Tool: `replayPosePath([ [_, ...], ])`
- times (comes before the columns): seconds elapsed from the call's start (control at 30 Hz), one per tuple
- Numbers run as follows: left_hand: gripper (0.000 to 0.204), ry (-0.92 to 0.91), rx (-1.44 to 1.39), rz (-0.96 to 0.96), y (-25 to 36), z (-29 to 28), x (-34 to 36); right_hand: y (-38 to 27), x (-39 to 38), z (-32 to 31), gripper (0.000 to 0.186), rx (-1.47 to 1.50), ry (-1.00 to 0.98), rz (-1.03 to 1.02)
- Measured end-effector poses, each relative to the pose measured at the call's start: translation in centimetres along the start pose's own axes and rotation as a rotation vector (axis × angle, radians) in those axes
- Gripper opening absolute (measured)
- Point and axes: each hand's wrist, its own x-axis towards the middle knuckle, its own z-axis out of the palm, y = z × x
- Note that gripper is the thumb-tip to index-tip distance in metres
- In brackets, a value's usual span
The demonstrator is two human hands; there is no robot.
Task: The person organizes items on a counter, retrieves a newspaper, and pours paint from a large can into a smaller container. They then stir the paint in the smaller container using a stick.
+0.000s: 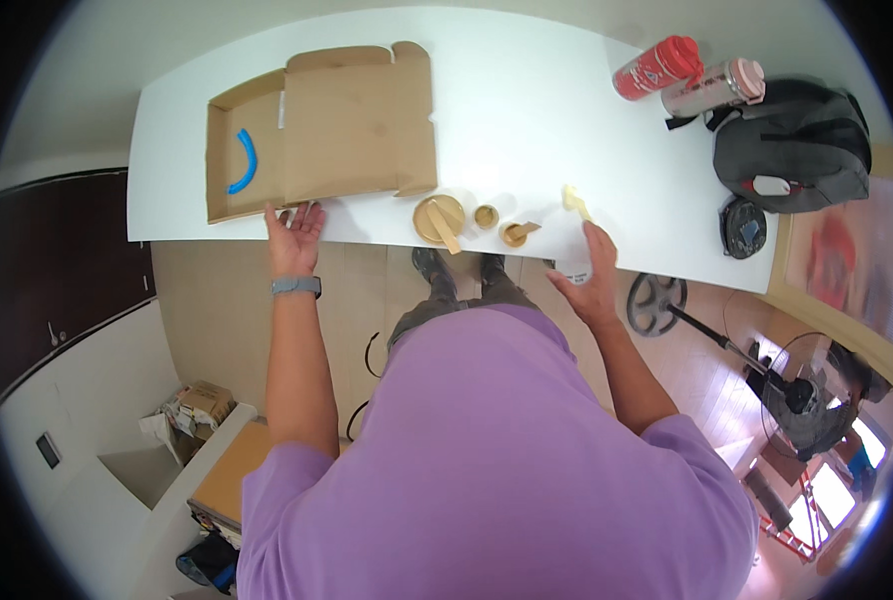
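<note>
My left hand is open, palm up, with its fingers at the front edge of a shallow cardboard box, whose lid is folded out to the right. Inside the box's left part lies a curved blue piece. At the table's front edge, my right hand curls around a white object with small dark marks; its kind is unclear. Just beyond those fingers is a pale yellow piece. Between my hands stand a tan round dish with a flat stick across it, a small round container and another round container holding a tan piece.
A red bottle, a pink-lidded bottle, a dark backpack and a small black pouch occupy the right of the white table. Beyond its front right edge, a standing fan has its round base on the floor.
</note>
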Motion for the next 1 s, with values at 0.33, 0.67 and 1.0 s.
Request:
replayPosePath([
  [0.33,0.024,0.02,-0.117,0.098,3.6,1.2,7.9,-1.1,2.3,-5.2,0.081,-0.009,0.16,0.108],
  [0.67,0.024,0.038,-0.192,0.304,15.0,-5.8,19.9,0.0,0.6,-4.7,0.066,0.043,0.173,0.379],
  [1.0,0.069,0.269,0.12,0.326,10.6,-3.1,10.6,2.2,6.6,1.8,0.035,-0.234,0.05,0.208],
])
